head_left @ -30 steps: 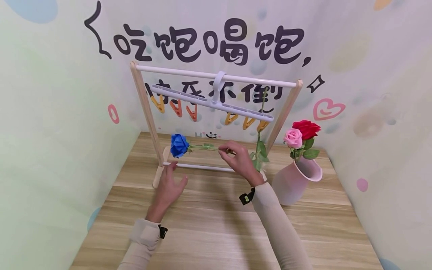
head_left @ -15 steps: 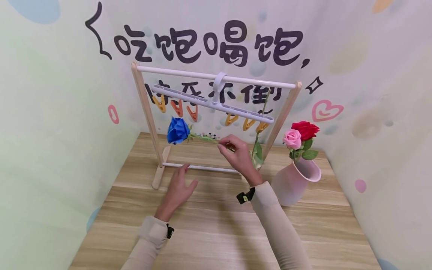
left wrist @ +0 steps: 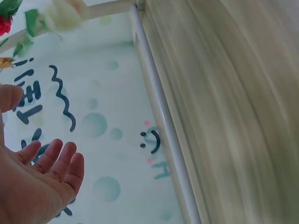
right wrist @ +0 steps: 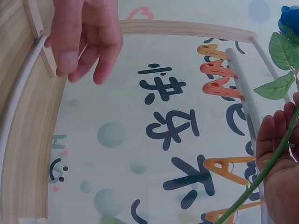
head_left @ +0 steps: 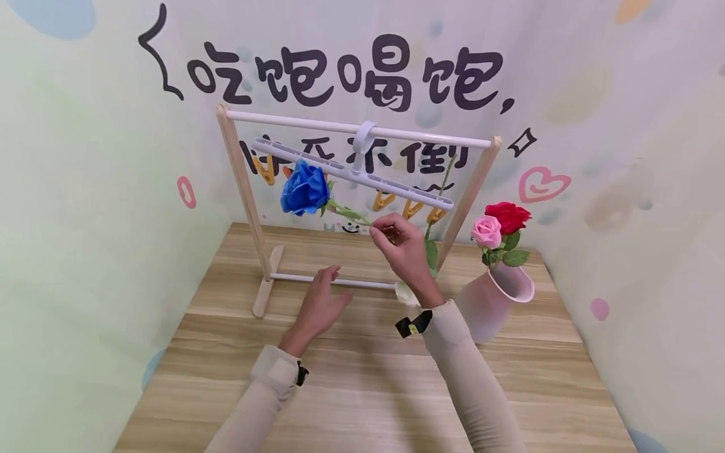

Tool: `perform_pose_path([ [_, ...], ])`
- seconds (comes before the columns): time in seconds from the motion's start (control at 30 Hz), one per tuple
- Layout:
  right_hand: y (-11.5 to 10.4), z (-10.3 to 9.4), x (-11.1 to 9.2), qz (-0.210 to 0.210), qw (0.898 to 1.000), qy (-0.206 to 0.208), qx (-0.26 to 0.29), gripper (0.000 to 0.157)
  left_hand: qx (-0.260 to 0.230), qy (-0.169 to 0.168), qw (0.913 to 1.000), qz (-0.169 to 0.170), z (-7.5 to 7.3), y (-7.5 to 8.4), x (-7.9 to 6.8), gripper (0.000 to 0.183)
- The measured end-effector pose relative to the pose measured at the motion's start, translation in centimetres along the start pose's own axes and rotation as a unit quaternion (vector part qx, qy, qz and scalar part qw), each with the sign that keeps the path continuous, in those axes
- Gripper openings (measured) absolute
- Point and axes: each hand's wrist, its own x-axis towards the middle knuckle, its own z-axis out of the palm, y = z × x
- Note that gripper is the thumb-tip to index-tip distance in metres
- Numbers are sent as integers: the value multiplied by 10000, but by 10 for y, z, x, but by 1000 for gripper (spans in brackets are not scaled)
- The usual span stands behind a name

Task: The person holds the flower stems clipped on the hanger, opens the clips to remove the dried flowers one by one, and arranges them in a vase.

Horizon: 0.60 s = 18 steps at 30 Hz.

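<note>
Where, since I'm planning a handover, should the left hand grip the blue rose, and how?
Probably a light pinch on the stem between bloom and right hand, from below: it is thin, exposed there, and the empty left hand is lower.

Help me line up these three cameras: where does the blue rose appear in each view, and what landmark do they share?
Head: the blue rose is left of centre, slightly above mid-height, held by the right hand.
Left wrist: not in the picture.
Right wrist: upper right corner, its bloom cut off by the edge.
Shared landmark: the black smiley face.
</note>
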Motion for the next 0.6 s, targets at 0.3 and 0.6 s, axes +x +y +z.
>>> perform_pose_path([
  [0.3,6,-18,0,-134,9990,313,-289,6,124,-103,9988,466,20,16,20,66],
  [0.6,-4,-40,1,55,9972,662,-351,7,204,-185,9973,677,34,28,36,66],
])
